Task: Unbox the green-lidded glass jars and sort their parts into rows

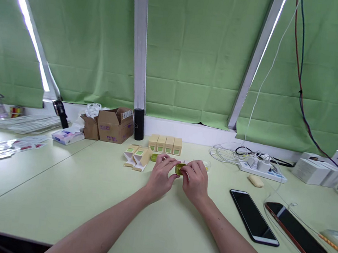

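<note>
A small yellow-green case (179,168) is held up between both hands above the table. My left hand (162,172) pinches its left side with thumb and fingertips. On the other side my right hand (194,180) has its fingers closed on the case, covering part of it. Another yellow-green piece (154,157) lies just behind my left hand. Two opened small tan boxes (138,157) lie to the left, flaps spread. Behind them several closed tan boxes (165,145) stand in a row. A clear plastic piece (207,166) is partly hidden behind my right hand.
Two phones (254,217) (300,233) lie at the right, with a white cable across them. A power strip (262,170) with tangled cables sits behind. A cardboard box (115,126), a black cylinder (139,124) and a tissue pack (68,136) stand back left.
</note>
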A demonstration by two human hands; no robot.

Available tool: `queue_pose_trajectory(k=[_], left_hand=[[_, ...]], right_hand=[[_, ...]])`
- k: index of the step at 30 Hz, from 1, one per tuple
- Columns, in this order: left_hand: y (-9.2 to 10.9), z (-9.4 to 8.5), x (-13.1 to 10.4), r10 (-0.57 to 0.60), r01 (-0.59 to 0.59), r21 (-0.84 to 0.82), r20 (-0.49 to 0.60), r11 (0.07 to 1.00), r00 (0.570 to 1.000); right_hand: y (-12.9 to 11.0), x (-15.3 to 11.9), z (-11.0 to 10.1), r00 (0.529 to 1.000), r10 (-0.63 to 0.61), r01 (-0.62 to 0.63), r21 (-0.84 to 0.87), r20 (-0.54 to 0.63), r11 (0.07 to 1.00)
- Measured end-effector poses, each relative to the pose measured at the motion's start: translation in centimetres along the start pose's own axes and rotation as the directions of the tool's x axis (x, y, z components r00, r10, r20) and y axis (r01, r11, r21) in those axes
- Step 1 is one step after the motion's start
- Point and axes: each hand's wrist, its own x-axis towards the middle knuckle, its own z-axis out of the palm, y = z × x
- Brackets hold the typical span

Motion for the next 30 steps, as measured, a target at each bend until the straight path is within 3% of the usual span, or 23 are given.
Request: queue_pose_trajectory(k=[23, 30], left_hand=[[-0.4, 0.1, -0.2, -0.048, 0.048, 0.051, -0.012, 0.998, 0.999], [-1.3, 0.2, -0.3, -0.108, 0.110, 0.067, -0.026, 0.992, 0.994]], right_hand=[[-0.3, 0.0, -0.1, 0.999, -0.046, 0.046, -0.007, -0.019, 0.999], [-0.7, 0.1, 0.0, 0.996, -0.075, 0.076, 0.013, -0.049, 0.997]])
